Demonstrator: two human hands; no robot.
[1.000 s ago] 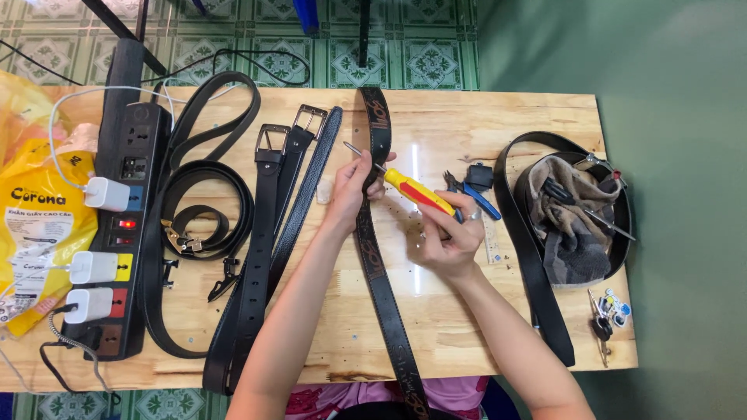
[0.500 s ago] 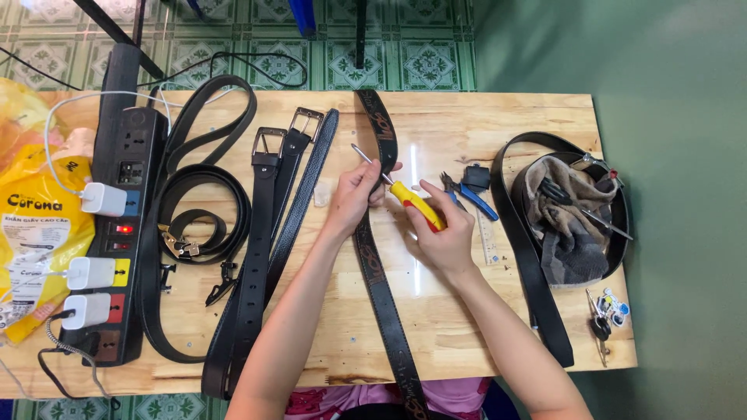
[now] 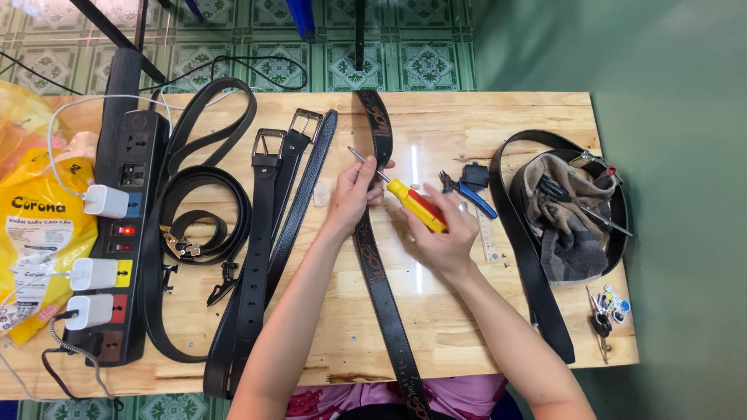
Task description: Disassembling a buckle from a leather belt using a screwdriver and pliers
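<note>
Pine tabletop [image 3: 467, 311] over green floor tiles fills my view; at frame centre my left hand [image 3: 354, 190] pinches the embossed belt [image 3: 372, 257], fingers closed on it, and my right hand [image 3: 443, 237] is wrapped round the screwdriver [image 3: 408, 201], tip up-left above that belt. I'd judge a firm pinch and steady tip matter most. Outward: buckled belts [image 3: 268, 225] left, pliers [image 3: 467, 194] right, power strip [image 3: 124, 233] far left.

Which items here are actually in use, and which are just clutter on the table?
In use:
left hand on the patterned belt
right hand holding the red-and-yellow screwdriver

Lying about:
buckled belts
power strip
blue-handled pliers
cloth
keys
yellow bag
</note>
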